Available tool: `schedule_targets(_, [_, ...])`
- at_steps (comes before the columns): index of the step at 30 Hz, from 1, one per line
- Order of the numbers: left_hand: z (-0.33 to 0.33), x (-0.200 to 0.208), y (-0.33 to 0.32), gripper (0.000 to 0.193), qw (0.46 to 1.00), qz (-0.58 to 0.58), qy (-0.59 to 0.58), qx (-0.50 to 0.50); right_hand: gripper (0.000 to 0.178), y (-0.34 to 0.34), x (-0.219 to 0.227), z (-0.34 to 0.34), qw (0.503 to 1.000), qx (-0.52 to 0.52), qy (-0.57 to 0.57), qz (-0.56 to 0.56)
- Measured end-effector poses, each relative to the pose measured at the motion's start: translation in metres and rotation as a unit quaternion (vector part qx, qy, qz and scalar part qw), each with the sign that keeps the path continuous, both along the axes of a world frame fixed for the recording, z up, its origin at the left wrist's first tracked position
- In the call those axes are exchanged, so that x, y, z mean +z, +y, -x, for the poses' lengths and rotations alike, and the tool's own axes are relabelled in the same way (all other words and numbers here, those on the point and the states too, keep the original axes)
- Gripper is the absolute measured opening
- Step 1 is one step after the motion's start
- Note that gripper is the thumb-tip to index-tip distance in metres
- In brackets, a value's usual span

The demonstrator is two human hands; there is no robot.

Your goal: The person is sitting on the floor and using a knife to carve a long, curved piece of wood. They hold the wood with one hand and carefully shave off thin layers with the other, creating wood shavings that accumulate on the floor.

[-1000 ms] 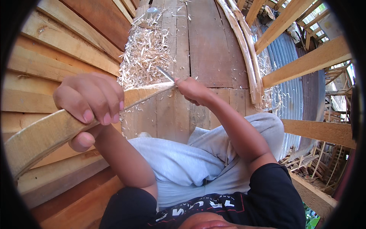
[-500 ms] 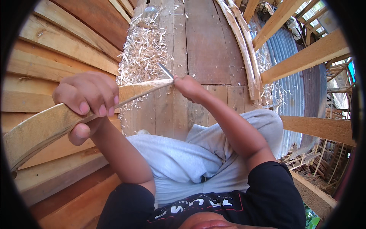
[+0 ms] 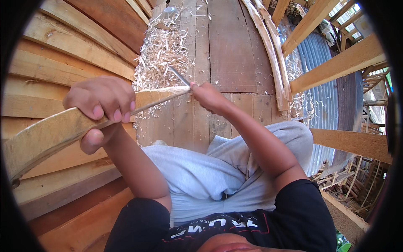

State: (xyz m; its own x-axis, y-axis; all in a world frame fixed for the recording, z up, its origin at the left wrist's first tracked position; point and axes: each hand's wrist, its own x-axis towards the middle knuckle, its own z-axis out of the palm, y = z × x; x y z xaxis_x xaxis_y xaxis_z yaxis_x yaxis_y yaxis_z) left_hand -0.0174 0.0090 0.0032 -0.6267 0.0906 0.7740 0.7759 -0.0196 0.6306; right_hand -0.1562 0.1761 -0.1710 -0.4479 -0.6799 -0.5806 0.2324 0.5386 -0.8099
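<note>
A long curved piece of wood (image 3: 46, 132) runs from the left rim up to the middle of the view, narrowing to a pale, freshly cut tip. My left hand (image 3: 102, 103) is closed around its broad part, fingers over the top and thumb beneath. At the narrow tip, my right hand (image 3: 208, 97) is closed on a knife whose metal blade (image 3: 179, 75) points up and to the left; its handle is hidden in my fist. The blade's base lies close against the tip of the wood.
Curly wood shavings (image 3: 161, 54) are heaped on the plank floor (image 3: 231, 46). Stacked boards (image 3: 42, 75) form a wall on the left. Long pale strips of wood (image 3: 275, 63) lie to the right, before slanted beams (image 3: 336, 63) and corrugated metal sheeting (image 3: 321, 84). A small round object (image 3: 169, 11) sits beyond the shavings.
The knife blade has tilted further left, showing more of its length. My left hand and the wood have shifted slightly in the view. Both grips stay closed.
</note>
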Motion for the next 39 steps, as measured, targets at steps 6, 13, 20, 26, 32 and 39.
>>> schedule_targets(6, [-0.004,-0.004,0.001,0.026,0.999,-0.02,0.003,0.036,0.052,-0.004,0.036,-0.021,0.998,-0.014,0.052,-0.044])
schedule_targets(13, [-0.006,-0.007,0.002,0.026,0.998,-0.041,0.005,0.058,0.051,-0.005,0.006,-0.005,1.0,-0.019,-0.019,-0.017])
schedule_targets(20, [-0.002,-0.005,0.004,0.026,0.998,-0.045,0.004,0.039,0.053,-0.001,0.001,-0.001,1.0,-0.011,0.021,-0.013])
schedule_targets(26, [-0.005,-0.004,0.003,0.026,0.999,-0.023,0.003,0.027,0.05,-0.002,0.032,-0.017,0.998,0.008,0.056,0.002])
schedule_targets(32, [-0.003,-0.005,0.005,0.027,0.998,-0.048,0.008,0.049,0.053,-0.004,0.029,-0.01,0.998,0.002,0.055,-0.033])
schedule_targets(39, [-0.002,-0.005,0.007,0.026,0.996,-0.056,-0.004,0.068,0.051,-0.002,0.009,-0.003,0.998,-0.025,0.037,-0.045])
